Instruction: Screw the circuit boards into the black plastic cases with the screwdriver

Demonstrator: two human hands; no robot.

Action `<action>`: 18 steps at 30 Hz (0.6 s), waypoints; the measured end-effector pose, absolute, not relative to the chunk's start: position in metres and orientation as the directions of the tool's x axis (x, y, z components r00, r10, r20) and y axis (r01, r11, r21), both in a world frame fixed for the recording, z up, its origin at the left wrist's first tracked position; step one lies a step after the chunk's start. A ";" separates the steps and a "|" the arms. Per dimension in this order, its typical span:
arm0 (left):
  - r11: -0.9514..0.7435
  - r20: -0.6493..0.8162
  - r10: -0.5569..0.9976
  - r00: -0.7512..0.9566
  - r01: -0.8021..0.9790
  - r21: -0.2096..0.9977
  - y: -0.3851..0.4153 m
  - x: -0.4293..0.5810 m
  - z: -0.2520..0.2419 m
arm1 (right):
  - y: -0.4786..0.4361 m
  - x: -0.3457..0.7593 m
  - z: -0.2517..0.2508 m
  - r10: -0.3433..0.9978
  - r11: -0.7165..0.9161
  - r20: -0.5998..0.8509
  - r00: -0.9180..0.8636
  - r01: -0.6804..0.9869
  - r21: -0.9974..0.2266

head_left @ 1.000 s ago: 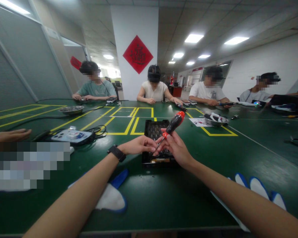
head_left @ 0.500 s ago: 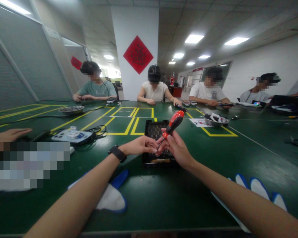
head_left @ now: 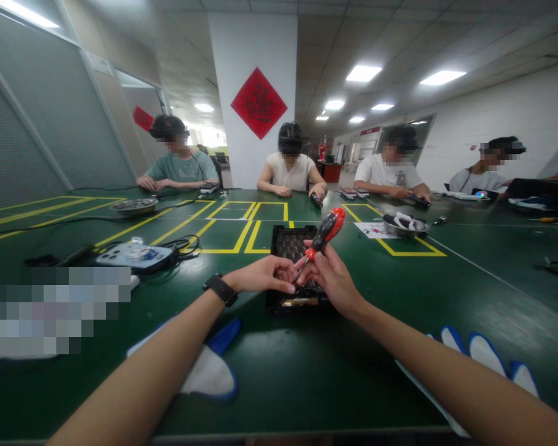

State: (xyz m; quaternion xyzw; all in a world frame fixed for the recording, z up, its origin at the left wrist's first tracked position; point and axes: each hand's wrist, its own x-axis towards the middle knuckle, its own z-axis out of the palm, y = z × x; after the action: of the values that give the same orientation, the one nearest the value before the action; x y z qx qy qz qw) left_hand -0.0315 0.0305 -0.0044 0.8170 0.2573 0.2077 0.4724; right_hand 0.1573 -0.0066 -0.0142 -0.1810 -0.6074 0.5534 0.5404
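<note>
A screwdriver (head_left: 326,230) with a red and black handle slants down to the left, its metal shaft pointing at my left hand. My right hand (head_left: 333,275) is closed on it, gripping around the red collar and upper shaft. At the shaft's tip, my left hand (head_left: 275,274) has its fingers curled and thumb brought in. Whatever those fingers hold, if anything, is too small to make out. Beneath both hands lies an open black tool case (head_left: 292,238) with rows of small pieces, partly hidden by the hands.
White-and-blue gloves lie near me, one glove (head_left: 211,371) under my left forearm, another glove (head_left: 483,353) by my right. A phone (head_left: 137,254) with cables rests at left. Bowls, one bowl (head_left: 405,226) at right, stand farther off. Several people sit across the green table (head_left: 279,402).
The other person's hand at the left edge has gone from view. Across the table, a person's hand with a dark tool has shifted left. My hands and the screwdriver have barely moved.
</note>
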 end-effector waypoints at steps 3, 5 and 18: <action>-0.432 0.095 0.637 0.765 0.252 0.866 0.032 -0.032 -0.007 | -0.006 0.157 -0.015 0.817 0.319 0.457 -0.352 -0.384 -0.867; -0.421 0.087 0.600 0.795 0.222 0.880 0.032 -0.033 -0.007 | -0.006 0.157 -0.015 0.816 0.310 0.453 -0.359 -0.390 -0.867; -0.377 0.078 0.591 0.803 0.189 0.907 0.032 -0.034 -0.007 | -0.007 0.157 -0.014 0.821 0.299 0.443 -0.359 -0.391 -0.870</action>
State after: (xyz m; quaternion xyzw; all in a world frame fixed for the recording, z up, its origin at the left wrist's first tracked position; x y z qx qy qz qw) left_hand -0.0336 0.0317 -0.0066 0.8054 0.2422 0.1997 0.5028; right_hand 0.1575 -0.0066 -0.0141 -0.1791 -0.6008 0.5642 0.5372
